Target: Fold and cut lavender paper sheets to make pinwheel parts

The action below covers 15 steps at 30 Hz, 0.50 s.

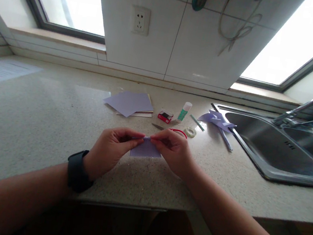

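Between both hands is a small sheet of purple paper (145, 150), its far edge folded or rolled over. My left hand (113, 148), with a dark watch on the wrist, pinches that edge on the left between thumb and fingers. On the right my right hand (173, 151) pinches the same edge, fingertips close to the left ones. Just beyond the hands lie red-handled scissors (159, 127), partly hidden by the right hand. A roll of clear tape (190, 132) rests right of them.
Behind the hands are stacked purple sheets (130, 104), a small red box (165, 115), a glue stick (184, 112) and a thin green stick (197, 123). A purple paper pinwheel (217, 120) leans by the steel sink (265, 175). A printed sheet (1, 70) lies far left.
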Each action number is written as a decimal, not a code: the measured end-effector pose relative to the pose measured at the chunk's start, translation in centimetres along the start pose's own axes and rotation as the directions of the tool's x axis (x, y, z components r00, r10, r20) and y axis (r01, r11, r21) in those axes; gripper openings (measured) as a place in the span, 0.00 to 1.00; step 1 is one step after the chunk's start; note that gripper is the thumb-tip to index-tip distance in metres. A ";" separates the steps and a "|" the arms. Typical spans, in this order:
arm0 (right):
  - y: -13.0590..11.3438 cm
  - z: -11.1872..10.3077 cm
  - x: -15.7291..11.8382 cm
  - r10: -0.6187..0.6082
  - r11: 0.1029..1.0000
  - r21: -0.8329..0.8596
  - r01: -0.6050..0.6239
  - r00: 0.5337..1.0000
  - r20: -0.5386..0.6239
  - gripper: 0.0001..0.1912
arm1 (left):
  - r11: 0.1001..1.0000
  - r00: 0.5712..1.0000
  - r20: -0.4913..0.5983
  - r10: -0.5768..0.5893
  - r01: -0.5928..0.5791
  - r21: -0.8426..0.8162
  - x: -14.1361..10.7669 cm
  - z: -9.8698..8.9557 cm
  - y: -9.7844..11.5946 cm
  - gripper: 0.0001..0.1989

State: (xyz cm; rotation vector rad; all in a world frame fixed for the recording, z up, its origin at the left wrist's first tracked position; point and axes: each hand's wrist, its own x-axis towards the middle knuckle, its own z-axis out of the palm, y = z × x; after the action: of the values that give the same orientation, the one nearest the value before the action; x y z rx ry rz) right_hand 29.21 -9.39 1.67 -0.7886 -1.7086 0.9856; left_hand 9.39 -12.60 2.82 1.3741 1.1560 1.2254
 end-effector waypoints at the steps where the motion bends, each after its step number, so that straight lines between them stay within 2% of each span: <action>1: 0.0 0.0 0.1 0.034 0.999 0.018 -0.034 0.999 0.008 0.07 | 1.000 1.000 -0.003 0.014 -0.014 0.009 0.0 0.0 0.0 0.09; 3: 0.1 0.0 0.2 0.092 0.996 0.017 -0.092 0.995 0.025 0.08 | 0.999 0.999 -0.009 0.034 -0.034 0.015 -0.1 -0.1 -0.1 0.08; 5: 0.1 -0.1 0.3 0.101 0.995 -0.021 -0.101 0.995 0.023 0.06 | 0.999 0.999 -0.008 0.039 -0.039 0.009 -0.1 -0.1 -0.1 0.08; 15: 0.1 -0.2 0.1 -0.035 0.999 0.011 0.035 0.999 0.003 0.03 | 0.999 1.000 0.019 0.009 -0.008 -0.049 0.2 0.1 0.0 0.06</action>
State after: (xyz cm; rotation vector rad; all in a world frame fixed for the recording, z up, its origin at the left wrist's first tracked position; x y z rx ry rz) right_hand 29.32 -9.16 1.63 -0.7482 -1.7126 0.9725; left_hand 9.54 -12.43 2.87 1.3524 1.1010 1.2360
